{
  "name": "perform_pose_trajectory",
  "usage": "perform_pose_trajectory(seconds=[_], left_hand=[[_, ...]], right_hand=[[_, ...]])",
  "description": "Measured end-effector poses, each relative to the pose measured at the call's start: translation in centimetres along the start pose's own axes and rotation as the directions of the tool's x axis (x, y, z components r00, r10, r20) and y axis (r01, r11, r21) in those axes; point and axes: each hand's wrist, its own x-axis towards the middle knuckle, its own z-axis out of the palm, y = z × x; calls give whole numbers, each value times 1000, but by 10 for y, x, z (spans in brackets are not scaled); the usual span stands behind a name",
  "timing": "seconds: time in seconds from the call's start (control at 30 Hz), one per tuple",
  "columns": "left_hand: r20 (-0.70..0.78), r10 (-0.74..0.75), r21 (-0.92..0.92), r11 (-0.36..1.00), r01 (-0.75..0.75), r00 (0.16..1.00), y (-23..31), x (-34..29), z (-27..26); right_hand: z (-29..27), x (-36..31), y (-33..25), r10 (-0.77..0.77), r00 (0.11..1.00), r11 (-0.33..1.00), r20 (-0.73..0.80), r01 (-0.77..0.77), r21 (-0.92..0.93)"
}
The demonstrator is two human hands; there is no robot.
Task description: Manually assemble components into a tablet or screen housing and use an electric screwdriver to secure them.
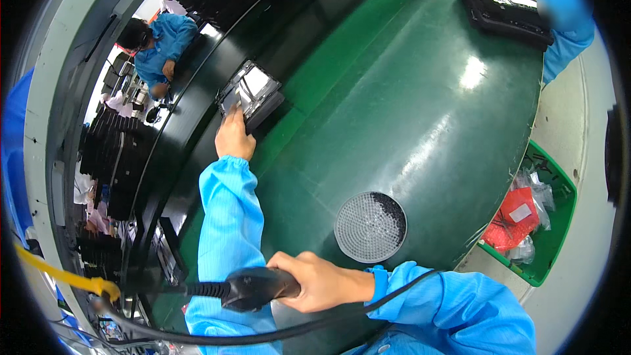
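My left hand (234,137) reaches forward to a small black tray (266,115) holding flat silver and white parts (253,84). Its fingers lie over the tray's near edge, and the grip there is partly hidden. Close to my body, my right hand (322,283) is wrapped round a black corded tool (253,289) that looks like an electric screwdriver. A ribbed cable sleeve (205,289) extends from the tool's left end, while its working tip is out of sight. Beyond my right hand sits a round grey dish (370,227) with a grid of small holes and dark bits along its far right side.
A green bench top (394,118) curves before me, with a dark raised rail (197,102) on the left. Black cable (276,336) loops across the front. A green bin (559,223) with red and clear packaging stands right. Two people in blue (161,46) (565,20) work nearby; black trays (503,20) lie far right.
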Motion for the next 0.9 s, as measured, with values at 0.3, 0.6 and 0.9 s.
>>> perform_pose_trajectory(seconds=[0.3, 0.6, 0.9], left_hand=[[-222, 368, -120, 909, -400, 903, -17, -191, -50], [-116, 217, -282, 929, -241, 969, 68, -345, -116], [89, 147, -433, 896, -94, 985, 141, -364, -145]], right_hand=[[-6, 1, -29, 45, 978, 992, -203, -67, -107], [-45, 11, -50, -29, 880, 999, -474, 5, -52], [-75, 4, -36, -200, 836, 963, -510, 70, -262]])
